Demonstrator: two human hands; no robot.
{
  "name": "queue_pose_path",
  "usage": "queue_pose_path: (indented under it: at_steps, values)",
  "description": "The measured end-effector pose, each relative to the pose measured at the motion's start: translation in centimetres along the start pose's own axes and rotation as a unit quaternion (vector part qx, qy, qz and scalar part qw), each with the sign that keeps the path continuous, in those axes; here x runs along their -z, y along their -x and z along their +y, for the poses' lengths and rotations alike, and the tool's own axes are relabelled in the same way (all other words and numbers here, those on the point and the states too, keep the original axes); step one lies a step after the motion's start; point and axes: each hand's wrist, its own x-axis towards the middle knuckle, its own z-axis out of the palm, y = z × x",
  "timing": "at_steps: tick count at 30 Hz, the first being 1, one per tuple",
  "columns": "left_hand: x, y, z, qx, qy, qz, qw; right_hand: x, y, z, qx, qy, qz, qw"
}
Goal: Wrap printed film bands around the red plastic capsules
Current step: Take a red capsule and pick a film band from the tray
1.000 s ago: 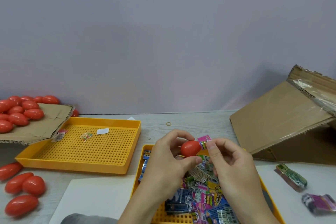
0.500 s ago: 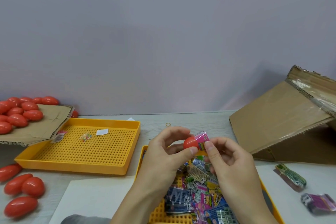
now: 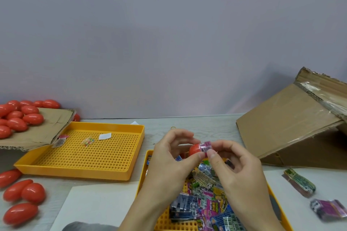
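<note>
I hold a red capsule (image 3: 194,149) between both hands above the near yellow tray (image 3: 142,178). My left hand (image 3: 169,157) pinches its left end with thumb and fingers. A pink printed film band (image 3: 206,146) sits over the capsule's right end, and my right hand (image 3: 232,163) pinches that band. Loose printed film bands (image 3: 204,199) fill the tray under my hands. More red capsules lie on a cardboard flap (image 3: 18,118) at far left and on the table (image 3: 22,195) at near left.
A second yellow perforated tray (image 3: 90,152) with a few scraps stands at left. A tilted cardboard box (image 3: 293,124) is at right. Two film bundles (image 3: 298,182) (image 3: 328,208) lie on white paper at near right. A wall stands behind the table.
The pink band has slid from the capsule's tip onto its right end. Both hands have lifted slightly and moved closer together.
</note>
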Motion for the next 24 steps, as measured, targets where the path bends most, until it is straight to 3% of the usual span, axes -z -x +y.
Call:
queue_pose_path:
  at_steps: [9, 24]
  values:
    - [-0.44, 0.34, 0.16, -0.030, -0.046, -0.030, 0.998, 0.10, -0.14, 0.29, 0.003, 0.048, 0.049, 0.998]
    - [-0.44, 0.40, 0.42, -0.045, -0.133, -0.014, 0.990, -0.01, -0.06, -0.19, -0.002, 0.068, 0.014, 0.998]
